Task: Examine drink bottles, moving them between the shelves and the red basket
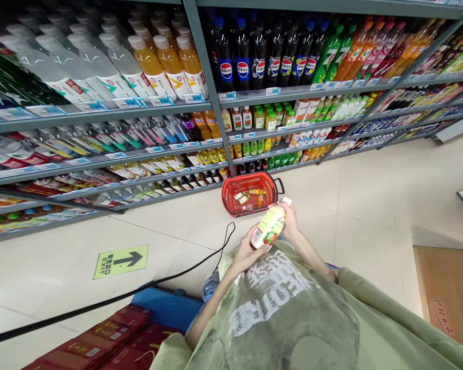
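Between both hands point(250, 253) point(290, 220), a bottle point(269, 226)

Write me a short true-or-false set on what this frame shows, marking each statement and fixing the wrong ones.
1. The left hand and the right hand both hold the bottle with the white cap. True.
2. Packaged items lie in the red basket. True.
3. That basket hangs from the left arm. False: it stands on the floor, in front of the shelves.
4. The exit sign on the floor bears a black arrow. True.
5. The right hand rests inside the basket. False: it is on the bottle, near the cap end.
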### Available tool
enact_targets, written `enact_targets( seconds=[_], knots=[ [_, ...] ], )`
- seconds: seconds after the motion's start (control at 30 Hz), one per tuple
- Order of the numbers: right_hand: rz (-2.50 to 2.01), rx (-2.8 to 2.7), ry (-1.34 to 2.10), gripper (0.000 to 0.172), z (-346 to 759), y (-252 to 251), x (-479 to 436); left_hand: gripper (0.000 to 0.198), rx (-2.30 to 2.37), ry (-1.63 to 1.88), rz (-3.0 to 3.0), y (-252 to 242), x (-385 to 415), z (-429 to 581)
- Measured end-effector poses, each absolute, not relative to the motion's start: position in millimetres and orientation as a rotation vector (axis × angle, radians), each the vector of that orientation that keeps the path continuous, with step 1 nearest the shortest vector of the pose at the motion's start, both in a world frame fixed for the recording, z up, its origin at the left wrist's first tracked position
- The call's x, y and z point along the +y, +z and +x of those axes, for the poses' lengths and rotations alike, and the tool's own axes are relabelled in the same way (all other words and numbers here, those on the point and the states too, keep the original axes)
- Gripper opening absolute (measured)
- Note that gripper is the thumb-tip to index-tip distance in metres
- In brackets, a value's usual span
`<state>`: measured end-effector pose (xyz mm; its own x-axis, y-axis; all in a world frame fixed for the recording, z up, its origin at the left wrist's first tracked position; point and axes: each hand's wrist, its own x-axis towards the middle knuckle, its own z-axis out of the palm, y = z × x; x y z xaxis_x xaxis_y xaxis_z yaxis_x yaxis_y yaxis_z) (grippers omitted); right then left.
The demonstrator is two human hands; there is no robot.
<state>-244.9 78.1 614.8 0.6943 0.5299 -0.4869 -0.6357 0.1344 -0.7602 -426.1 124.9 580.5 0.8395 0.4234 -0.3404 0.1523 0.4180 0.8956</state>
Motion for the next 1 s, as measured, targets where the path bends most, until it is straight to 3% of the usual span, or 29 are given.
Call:
enact_targets(
  seconds=[0.37, 0.6, 0.8, 1.0],
  knots=[
    [-0.964, -0.090, 0.901, 0.021, -246, 617, 75, 0.098, 0.445, 0.215, 0.827, 578, 119, -429],
    [-1.008, 0.054, 0.800, 0.021, -246, 607, 68, 0.098, 0.427, 0.166, 0.936, 590, 112, -426],
    [-1.080, 0.129, 0.743, 0.022, -246, 607, 63, 0.111, 0.463, 0.225, 1.163, 577, 108, -424],
    [-1.080, 0.139, 0.744, 0.022, -242, 609, 57, 0.098, 0.449, 0.318, 1.570, 578, 110, -421]
  ],
)
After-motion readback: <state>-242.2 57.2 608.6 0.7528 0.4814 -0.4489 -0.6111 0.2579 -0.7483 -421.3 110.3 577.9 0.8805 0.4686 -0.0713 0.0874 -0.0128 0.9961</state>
